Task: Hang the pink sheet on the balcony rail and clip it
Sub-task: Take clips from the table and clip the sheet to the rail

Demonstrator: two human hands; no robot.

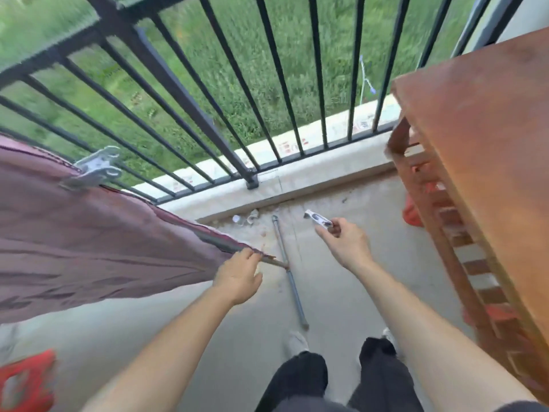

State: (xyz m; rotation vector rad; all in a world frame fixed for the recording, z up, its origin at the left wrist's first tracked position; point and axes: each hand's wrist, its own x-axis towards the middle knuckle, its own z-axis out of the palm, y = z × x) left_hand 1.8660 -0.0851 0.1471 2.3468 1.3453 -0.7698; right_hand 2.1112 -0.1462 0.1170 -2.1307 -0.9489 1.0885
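This is the balcony of a home. A black rail (175, 93) with thin bars runs along its edge, and green grass (237, 40) shows below through the bars. The floor (326, 292) is bare grey concrete, with a low curb (312, 176) under the rail. A pink sheet (89, 233) hangs on the rail like washing, held by a metal clip (92, 168). A brown wooden table (490, 144) stands at the floor's right edge.

I see rail (175, 87) ahead, sheet (89, 233) draped over it at left, clip (93, 168) on sheet at rail top. Left hand (237, 275) grips sheet's near corner. Right hand (344, 242) beside it holds second clip (319, 220). Rod (295, 292) lies on floor (341, 292) between hands. Table (490, 144) far right.
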